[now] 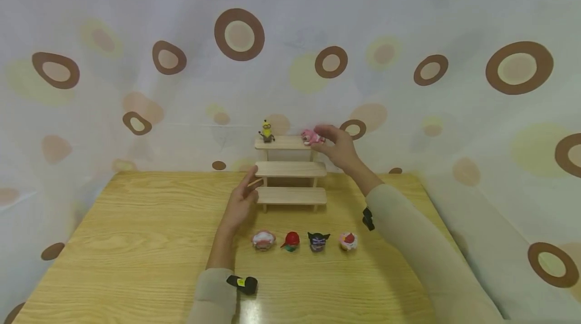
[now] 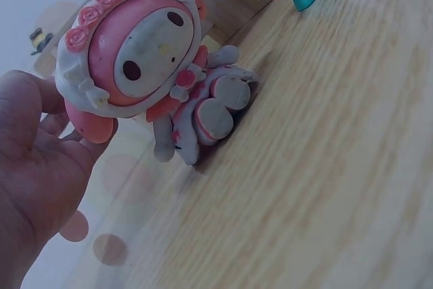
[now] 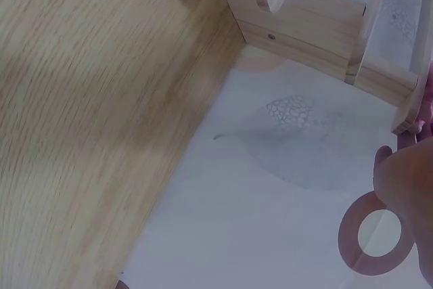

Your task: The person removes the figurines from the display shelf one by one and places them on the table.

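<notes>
- The right hand (image 1: 338,150) reaches to the top of a wooden stand and grasps a pink toy (image 1: 308,137) between thumb and fingers.
- That pink toy is at the right end of the top step (image 1: 286,143), tipped over with its head toward the left; whether its full weight is on the wood is hard to tell.
- The left hand (image 1: 239,205) is beside the stand's left end, grasping no toy — its fingers are extended, with a fingertip at the end of the middle step (image 1: 290,168) and the thumb by the bottom step (image 1: 290,195).
- A yellow toy (image 1: 267,132) stands upright at the left end of the top step, well apart from the pink one.
- Four more toys form a row on the table (image 1: 159,223) in front of the stand: a doll in a white bonnet (image 1: 263,239) (pink roses along its edge, seen from the left wrist), a red toy (image 1: 292,239) with green below, a dark toy (image 1: 318,241) with pointed ears, and a cupcake-like toy (image 1: 348,241) topped with red.
- Behind everything hangs a pale cloth (image 1: 181,11) — printed with brown rings and soft spots.
</notes>
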Available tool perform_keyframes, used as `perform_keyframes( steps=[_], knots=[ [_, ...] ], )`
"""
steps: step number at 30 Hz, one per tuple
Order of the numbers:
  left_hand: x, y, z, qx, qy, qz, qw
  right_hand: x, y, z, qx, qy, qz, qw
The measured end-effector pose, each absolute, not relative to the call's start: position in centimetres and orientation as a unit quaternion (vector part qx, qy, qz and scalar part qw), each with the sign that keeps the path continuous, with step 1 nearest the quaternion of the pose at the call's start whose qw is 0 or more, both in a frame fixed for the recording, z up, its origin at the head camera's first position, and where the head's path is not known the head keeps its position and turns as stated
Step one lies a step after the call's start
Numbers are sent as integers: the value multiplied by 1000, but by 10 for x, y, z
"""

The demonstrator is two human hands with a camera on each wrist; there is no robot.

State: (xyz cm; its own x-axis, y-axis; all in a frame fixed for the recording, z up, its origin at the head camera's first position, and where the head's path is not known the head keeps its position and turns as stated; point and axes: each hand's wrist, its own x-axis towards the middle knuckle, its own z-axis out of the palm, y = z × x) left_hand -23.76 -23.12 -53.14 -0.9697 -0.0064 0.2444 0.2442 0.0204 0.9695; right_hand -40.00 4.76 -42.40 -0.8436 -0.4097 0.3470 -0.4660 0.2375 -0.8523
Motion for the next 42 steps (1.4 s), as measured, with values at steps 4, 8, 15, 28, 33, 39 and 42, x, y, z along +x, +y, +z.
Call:
perform_keyframes(
  steps=[4,8,15,28,33,39,42],
  knots=[
    [-237,-230,-531,-85,-712,-691,91,-402,48,-425,268,-794,544,32],
    [-238,-230,-531,-88,-710,-692,90,-401,50,-427,263,-797,542,34],
    [-238,-229,-531,-82,-709,-695,86,-399,56,-428,288,-781,553,44],
    [-239,-229,-530,-77,-712,-692,90,-369,89,-426,318,-767,557,23],
    [-239,-231,-530,-75,-716,-689,85,-350,108,-428,307,-774,553,10],
    [-241,-231,-535,-76,-714,-691,86,-334,134,-437,307,-769,561,6],
    [-242,-233,-535,-75,-715,-690,87,-326,147,-443,311,-769,559,1]
  ],
)
